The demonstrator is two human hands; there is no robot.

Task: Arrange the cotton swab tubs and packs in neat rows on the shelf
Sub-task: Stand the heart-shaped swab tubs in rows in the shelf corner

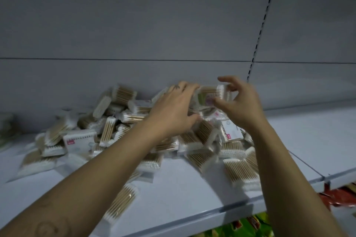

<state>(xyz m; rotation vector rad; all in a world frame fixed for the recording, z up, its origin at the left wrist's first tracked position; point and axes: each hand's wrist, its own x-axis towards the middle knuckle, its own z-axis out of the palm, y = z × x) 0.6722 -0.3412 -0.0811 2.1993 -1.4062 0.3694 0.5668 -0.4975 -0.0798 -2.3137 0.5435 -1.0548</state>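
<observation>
The right hand has its grip pinched on the 3 o'clock end of a swab pack, whose sticks run from 9 to 3 o'clock. The left hand lies over the pack's 9 o'clock end; I cannot tell whether its grip closes. The pack is held above a loose pile on the shelf.

swab packs: heaped, beyond counting | pink-label boxes: 2 | hands: 2 | shelf: 1
</observation>
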